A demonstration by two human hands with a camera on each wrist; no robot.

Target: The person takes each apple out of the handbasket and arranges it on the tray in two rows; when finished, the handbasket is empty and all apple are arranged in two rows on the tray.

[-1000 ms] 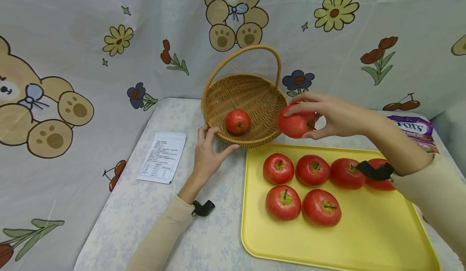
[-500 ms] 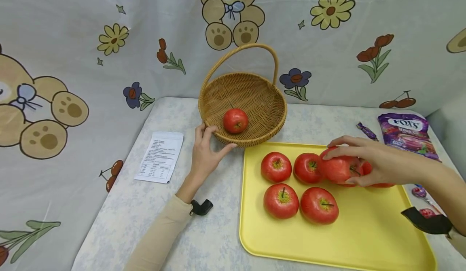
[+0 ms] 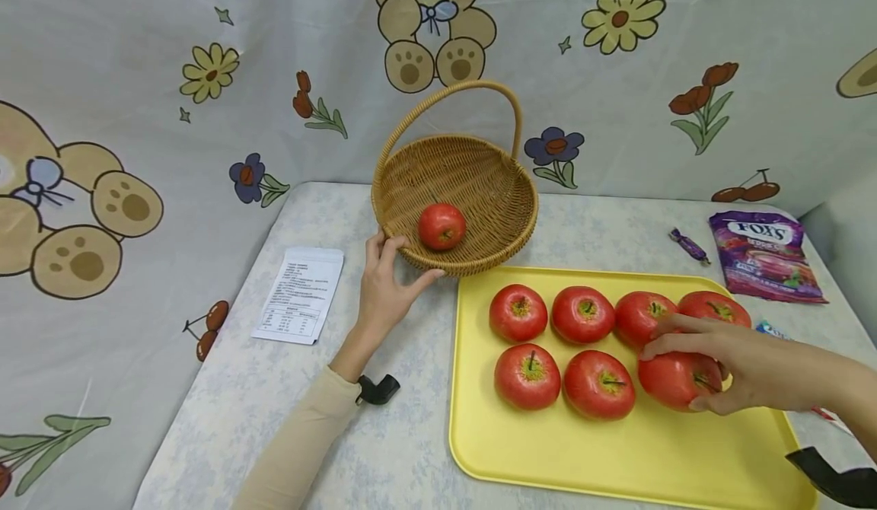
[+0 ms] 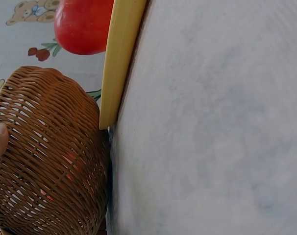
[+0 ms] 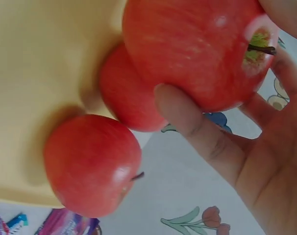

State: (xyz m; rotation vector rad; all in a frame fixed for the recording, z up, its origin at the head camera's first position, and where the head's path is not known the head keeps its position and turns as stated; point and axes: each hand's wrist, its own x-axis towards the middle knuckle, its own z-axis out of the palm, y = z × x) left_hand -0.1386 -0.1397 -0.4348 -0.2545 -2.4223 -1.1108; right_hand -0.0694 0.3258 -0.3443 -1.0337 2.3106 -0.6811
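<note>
Wide look first: a pale patterned table [image 3: 342, 426] against a bear-and-flower cloth backdrop [image 3: 137, 76], and on it a yellow tray [image 3: 617, 464] at the right with a wicker basket [image 3: 479, 167] touching its far left corner. The basket holds one red apple [image 3: 441, 226], low on its near side.

Now the tray: four apples across the far row [image 3: 582, 314], two more in the near row [image 3: 527, 377], and a seventh, the held apple [image 3: 674, 379], at the right end of that near row, just beside its neighbour. It lies on its side, stem end pointing right into the palm, so its stem axis runs roughly along the tray's long edge.

The right hand [image 3: 747, 369] comes in from the right edge, forearm low over the tray's near right corner. Its fingers [image 3: 668, 336] curl over the top of the held apple and the thumb [image 5: 197, 122] presses its underside, a full wrap. Whether the fruit sits on the tray or hangs just clear, I cannot tell.

The left hand [image 3: 384, 297] is the one nearer the basket: thumb and fingertips spread and pinching the near rim, wrist flat toward the table.

Small stuff: a printed paper slip [image 3: 301, 293] left of that hand, a purple candy bag [image 3: 763, 255] and a loose wrapped candy [image 3: 688, 245] beyond the tray.
</note>
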